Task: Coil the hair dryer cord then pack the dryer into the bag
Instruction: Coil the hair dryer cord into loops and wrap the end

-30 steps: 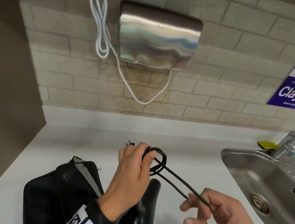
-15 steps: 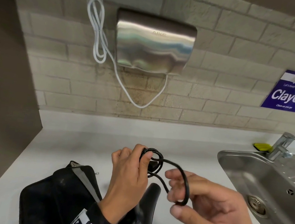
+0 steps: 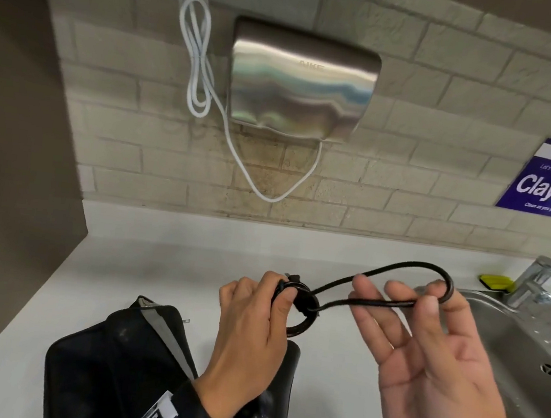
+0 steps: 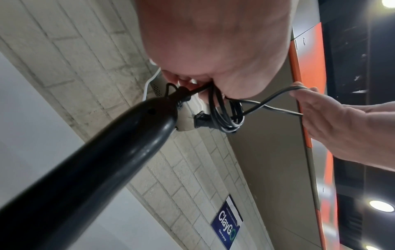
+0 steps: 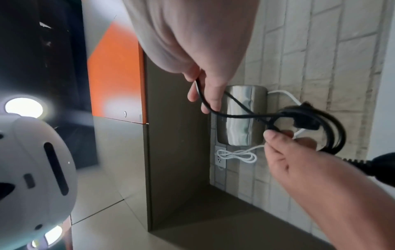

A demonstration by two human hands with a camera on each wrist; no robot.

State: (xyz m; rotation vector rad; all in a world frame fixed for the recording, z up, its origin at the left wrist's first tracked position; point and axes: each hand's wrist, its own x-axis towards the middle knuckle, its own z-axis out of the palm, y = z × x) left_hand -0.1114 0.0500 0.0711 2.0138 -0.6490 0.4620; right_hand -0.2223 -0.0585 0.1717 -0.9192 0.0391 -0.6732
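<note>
Two hands (image 3: 249, 336) (image 3: 435, 364), cord (image 3: 393, 274), plug (image 4: 200, 119) wrist-view only

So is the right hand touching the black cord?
Touching. In the head view the right hand pinches a loop of the black cord; its fingers press on it.

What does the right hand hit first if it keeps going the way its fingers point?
Probably nothing near: the right hand points up and away over the counter, toward the tiled wall. Depth is unclear.
</note>
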